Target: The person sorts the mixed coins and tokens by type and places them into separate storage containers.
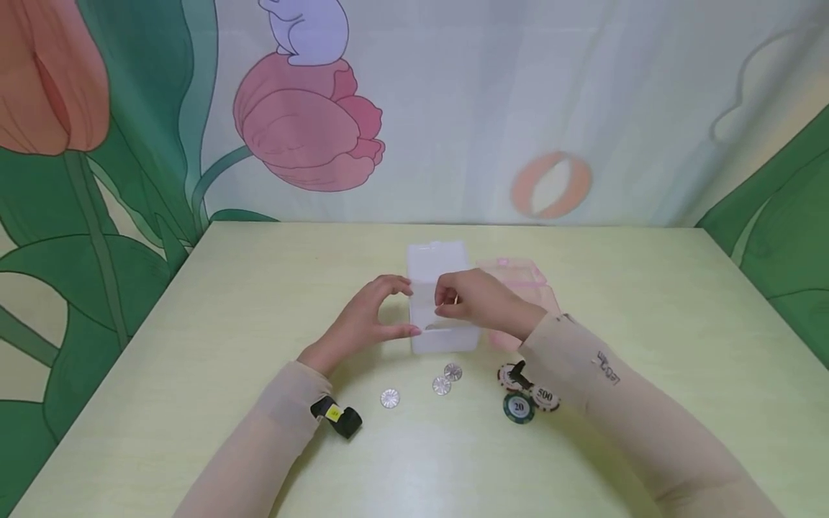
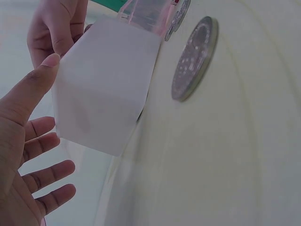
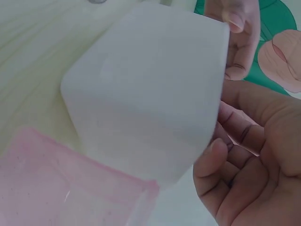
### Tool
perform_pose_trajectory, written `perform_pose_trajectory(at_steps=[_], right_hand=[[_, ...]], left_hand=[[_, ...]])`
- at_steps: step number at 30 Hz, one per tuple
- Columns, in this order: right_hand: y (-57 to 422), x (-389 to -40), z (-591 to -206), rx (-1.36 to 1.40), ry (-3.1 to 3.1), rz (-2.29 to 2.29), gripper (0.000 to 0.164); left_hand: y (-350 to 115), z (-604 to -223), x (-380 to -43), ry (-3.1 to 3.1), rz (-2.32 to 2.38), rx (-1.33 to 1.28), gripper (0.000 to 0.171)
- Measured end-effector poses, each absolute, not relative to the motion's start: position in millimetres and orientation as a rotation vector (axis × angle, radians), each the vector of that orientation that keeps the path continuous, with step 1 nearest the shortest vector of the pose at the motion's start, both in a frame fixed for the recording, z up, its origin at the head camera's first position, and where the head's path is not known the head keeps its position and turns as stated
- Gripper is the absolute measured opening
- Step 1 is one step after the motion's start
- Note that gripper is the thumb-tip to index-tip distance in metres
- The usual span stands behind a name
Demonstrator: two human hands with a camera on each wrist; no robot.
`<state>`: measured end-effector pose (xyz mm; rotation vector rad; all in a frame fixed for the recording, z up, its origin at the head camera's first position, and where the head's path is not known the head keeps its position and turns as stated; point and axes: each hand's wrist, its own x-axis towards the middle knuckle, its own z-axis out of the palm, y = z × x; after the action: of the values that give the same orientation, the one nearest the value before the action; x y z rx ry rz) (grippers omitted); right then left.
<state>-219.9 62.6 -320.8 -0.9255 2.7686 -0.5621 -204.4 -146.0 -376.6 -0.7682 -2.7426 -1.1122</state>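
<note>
A white lidded box (image 1: 445,342) stands open on the table, its lid (image 1: 437,253) tipped back on the far side. My left hand (image 1: 374,309) grips the box's left side, thumb at the near corner and fingertips farther back along the rim. Above the box's inside is my right hand (image 1: 482,298), fingers curled and thumb close to the index finger. The box wall hides part of the right fingers in the right wrist view, so I cannot tell whether they hold anything. Three silver coins lie in front of the box: one coin (image 1: 390,398) apart, an overlapping pair (image 1: 442,385) nearer it.
A clear pink box (image 1: 521,272) stands right of the white one, partly behind the right hand. Poker chips, including a green 20 chip (image 1: 519,408) and a white 500 chip (image 1: 545,398), lie under the right forearm. A patterned curtain (image 1: 453,129) hangs behind the table.
</note>
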Motion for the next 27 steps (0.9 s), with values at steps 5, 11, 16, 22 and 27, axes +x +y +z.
perform_pose_trajectory(at_steps=[5, 11, 16, 22, 27], right_hand=[[69.9, -216.4, -319.2, -0.898, 2.771, -0.644, 0.007], [79.6, -210.6, -312.9, -0.884, 2.786, -0.690, 0.007], [85.1, -203.9, -305.9, -0.887, 2.788, -0.714, 0.007], [88.7, -194.5, -304.0, -0.920, 2.805, -0.730, 0.007], [88.4, -184.9, -303.5, -0.966, 2.800, -0.754, 0.007]], left_hand=[[-145.6, -379.7, -204.1, -2.743, -1.111, -0.772, 0.056], [-144.8, -379.6, -202.9, -2.746, -1.106, -0.772, 0.057], [-145.3, -378.0, -202.1, -2.746, -1.120, -0.772, 0.057], [-145.8, -376.9, -202.3, -2.750, -1.123, -0.765, 0.057], [-146.2, -376.2, -203.0, -2.753, -1.128, -0.760, 0.056]])
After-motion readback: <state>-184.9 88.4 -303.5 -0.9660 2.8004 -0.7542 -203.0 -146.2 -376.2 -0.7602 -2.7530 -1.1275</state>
